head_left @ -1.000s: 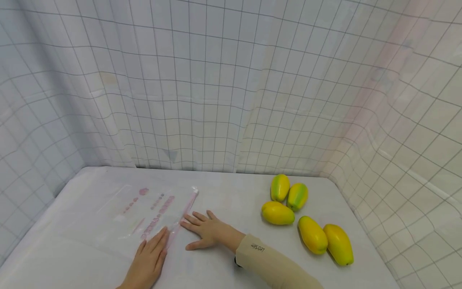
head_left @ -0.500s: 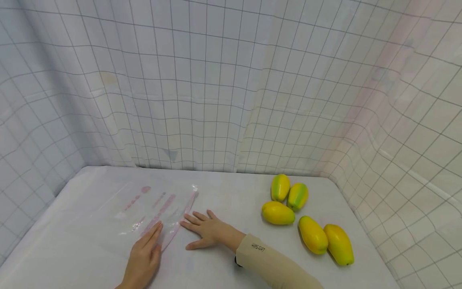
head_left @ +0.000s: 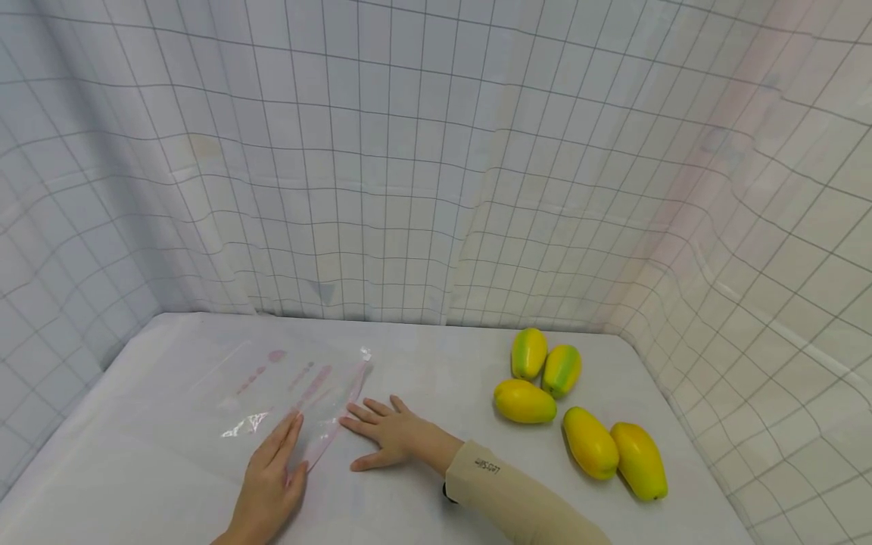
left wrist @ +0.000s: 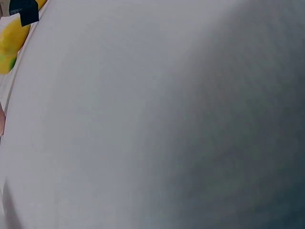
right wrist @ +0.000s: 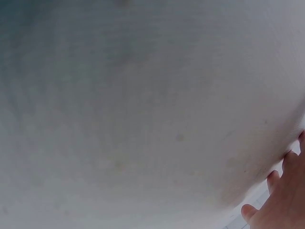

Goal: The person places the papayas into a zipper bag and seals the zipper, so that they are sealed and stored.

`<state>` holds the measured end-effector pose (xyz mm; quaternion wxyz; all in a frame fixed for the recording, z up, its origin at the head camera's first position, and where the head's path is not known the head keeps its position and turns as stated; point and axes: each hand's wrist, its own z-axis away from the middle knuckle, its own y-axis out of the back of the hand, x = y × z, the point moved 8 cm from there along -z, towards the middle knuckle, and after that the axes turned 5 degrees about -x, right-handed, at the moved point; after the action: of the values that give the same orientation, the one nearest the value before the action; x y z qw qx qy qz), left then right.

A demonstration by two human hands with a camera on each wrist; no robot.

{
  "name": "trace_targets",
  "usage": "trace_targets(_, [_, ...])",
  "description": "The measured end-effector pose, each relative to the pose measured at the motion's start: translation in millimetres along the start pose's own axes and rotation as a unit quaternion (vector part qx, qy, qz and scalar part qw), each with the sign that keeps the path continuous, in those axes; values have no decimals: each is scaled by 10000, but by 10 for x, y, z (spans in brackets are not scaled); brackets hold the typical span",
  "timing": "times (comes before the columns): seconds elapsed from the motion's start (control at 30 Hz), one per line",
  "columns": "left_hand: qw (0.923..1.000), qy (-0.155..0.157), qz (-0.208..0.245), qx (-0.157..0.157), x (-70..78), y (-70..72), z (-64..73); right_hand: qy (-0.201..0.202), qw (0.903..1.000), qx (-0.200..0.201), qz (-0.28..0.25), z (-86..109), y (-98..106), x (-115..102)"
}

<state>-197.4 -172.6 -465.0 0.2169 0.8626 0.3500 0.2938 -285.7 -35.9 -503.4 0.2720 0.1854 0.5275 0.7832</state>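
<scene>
A clear plastic bag (head_left: 225,393) with pink print lies flat on the left half of the table, its pink-edged side slanting toward my hands. My left hand (head_left: 266,477) rests on the bag's near right part, fingers straight and together, thumb apart near the pink edge. Spread wide, the fingers of my right hand (head_left: 391,435) touch the table and that same edge. The right wrist view shows part of the right hand (right wrist: 283,200) at its lower right corner. The left wrist view is mostly blurred white surface, so the left hand's underside is hidden.
Several yellow-green mango-like fruits (head_left: 524,401) lie in two groups on the right of the white table (head_left: 436,363). The right forearm in a beige sleeve (head_left: 518,492) reaches across the front. Gridded white curtains (head_left: 409,189) enclose the back and sides.
My left hand has drawn back slightly left, off the pink edge and onto the bag. The bag's film has shifted a little, with new glints. The right hand stays still.
</scene>
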Motion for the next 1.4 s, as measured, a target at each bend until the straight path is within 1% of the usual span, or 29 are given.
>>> trace_targets(0.1, [10000,18,-27,-36,-12,-5,2,-9,10000,-3,7,1,5,1])
trace_targets(0.43, [9998,72,145,61,-35,7,2,10,10000,-31,-19,12,18,-6])
trace_targets(0.67, [9996,228,169,-88,-66,-7,12,105,9999,25,-86,22,30,-3])
trace_targets(0.77, [9995,259,149,-131,-70,-6,16,296,9989,253,-273,53,72,-3])
trace_targets(0.87, [9996,231,112,-120,-63,1,17,570,9931,762,-681,120,157,10])
trace_targets(0.93, [9997,204,91,-91,-58,6,16,724,9848,1196,-1035,197,227,41])
trace_targets(1.0, [9997,191,122,-68,-58,7,17,815,9738,1590,-1409,291,290,93])
trace_targets(1.07, [9996,194,171,-53,-58,14,15,775,9625,1859,-1819,396,332,173])
trace_targets(1.17, [9994,189,294,-46,-53,31,9,571,9429,2165,-2465,565,364,325])
trace_targets(1.23, [9992,177,357,-54,-48,42,6,373,9243,2350,-2983,701,364,445])
trace_targets(1.3, [9989,148,444,-53,-46,50,7,204,9037,2614,-3386,858,366,559])
trace_targets(1.4, [9985,157,511,-92,-57,49,16,-15,8720,3147,-3749,1129,368,732])
